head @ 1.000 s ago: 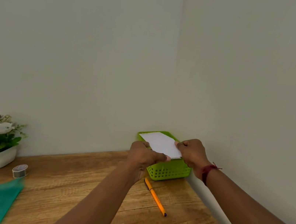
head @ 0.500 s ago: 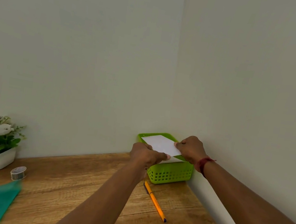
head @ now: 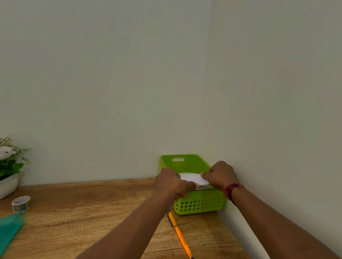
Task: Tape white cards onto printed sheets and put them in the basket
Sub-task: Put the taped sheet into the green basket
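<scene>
Over basket (head: 200, 204), left hand (head: 172, 183) and right hand (head: 220, 175) pinch sheet (head: 191, 177) ends; long axis left-right.

Sheet: white sheet (head: 191, 177), nearly flat just above the basket's near rim; my left hand (head: 171, 184) and my right hand (head: 220, 175) pinch its two ends.
Basket: lime-green basket (head: 198, 203), perforated walls, slot handle, upright in the corner where the walls meet.
Tape: small clear tape roll (head: 20, 203), far to my left.
</scene>
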Demonstrator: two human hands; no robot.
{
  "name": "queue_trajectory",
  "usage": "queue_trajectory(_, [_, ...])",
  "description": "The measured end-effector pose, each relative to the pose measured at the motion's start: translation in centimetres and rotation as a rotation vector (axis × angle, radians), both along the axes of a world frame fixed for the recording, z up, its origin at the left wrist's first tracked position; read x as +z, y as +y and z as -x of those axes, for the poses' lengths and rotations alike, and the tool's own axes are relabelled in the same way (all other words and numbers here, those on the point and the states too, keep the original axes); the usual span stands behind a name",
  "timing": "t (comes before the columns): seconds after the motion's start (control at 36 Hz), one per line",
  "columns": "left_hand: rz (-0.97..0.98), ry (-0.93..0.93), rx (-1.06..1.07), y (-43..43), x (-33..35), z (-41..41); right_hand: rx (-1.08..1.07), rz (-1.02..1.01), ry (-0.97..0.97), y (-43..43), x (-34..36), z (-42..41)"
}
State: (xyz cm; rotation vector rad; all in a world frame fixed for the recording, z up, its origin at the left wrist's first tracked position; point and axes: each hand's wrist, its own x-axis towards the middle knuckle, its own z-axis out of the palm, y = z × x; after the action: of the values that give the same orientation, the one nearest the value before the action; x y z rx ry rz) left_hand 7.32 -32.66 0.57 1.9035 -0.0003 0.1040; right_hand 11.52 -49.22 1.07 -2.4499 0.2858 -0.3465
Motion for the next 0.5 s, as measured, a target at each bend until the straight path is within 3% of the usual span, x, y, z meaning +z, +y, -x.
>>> queue_trajectory(0.5, [-0.195, -0.173, 0.043, 0.0, -1.7, 0.0, -0.056, 0.293, -0.087, 0.8, -0.5, 1.3])
